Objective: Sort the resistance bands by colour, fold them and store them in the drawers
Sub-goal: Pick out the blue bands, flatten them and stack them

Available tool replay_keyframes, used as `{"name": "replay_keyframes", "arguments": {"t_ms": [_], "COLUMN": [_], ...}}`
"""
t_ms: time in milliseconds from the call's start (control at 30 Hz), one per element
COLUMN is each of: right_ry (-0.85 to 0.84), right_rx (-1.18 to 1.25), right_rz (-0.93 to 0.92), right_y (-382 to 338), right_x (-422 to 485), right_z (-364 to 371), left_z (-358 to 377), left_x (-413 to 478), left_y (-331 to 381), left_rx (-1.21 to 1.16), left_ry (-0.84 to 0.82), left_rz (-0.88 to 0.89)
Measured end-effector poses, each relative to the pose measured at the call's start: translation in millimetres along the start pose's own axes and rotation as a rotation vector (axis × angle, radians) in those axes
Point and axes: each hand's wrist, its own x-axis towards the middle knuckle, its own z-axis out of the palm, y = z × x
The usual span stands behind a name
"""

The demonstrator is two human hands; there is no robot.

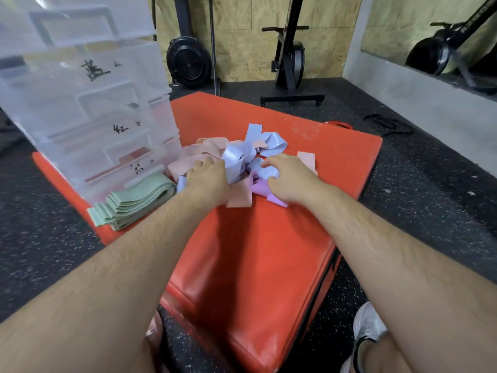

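**The mixed band pile [212, 150] lies straight ahead**

The clear drawer unit [88, 109] stands at the left on the red padded block [255, 251]. The pile is under both hands. The grip of the left hand [207, 181] is hidden in it. The right hand [291, 177] seems closed on a pale blue band [269, 172].

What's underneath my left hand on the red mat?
Your left hand lies on the tangled pile: pink bands and a light blue band stick out from beneath it. Whatever lies directly under the palm is covered.
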Motion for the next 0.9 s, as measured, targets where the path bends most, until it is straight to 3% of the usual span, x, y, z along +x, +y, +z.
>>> {"name": "replay_keyframes", "arguments": {"t_ms": [167, 267, 367, 533, 733, 900], "right_ry": [0.018, 0.057, 0.080, 0.116, 0.273, 0.257], "right_rx": [-0.009, 0.031, 0.219, 0.478, 0.756, 0.916], "right_rz": [-0.070, -0.097, -0.138, -0.189, -0.092, 0.067], "right_y": [-17, -24, -40, -65, -84, -86], "right_x": [-3, -1, -3, -8, -11, -17], "right_z": [13, 19, 20, 20, 7, -6], "left_z": [-11, -17, -31, -54, -64, -62], "left_x": [-3, -2, -6, -19, -36, -52], "left_y": [-20, -23, -24, -27, -42, -55], "left_rx": [-0.149, -0.379, -0.663, -1.082, -1.221, -1.009], "left_ry": [0.037, 0.123, 0.208, 0.124, -0.032, -0.211], "left_rz": [0.038, 0.055, 0.008, -0.052, -0.021, 0.037]}}
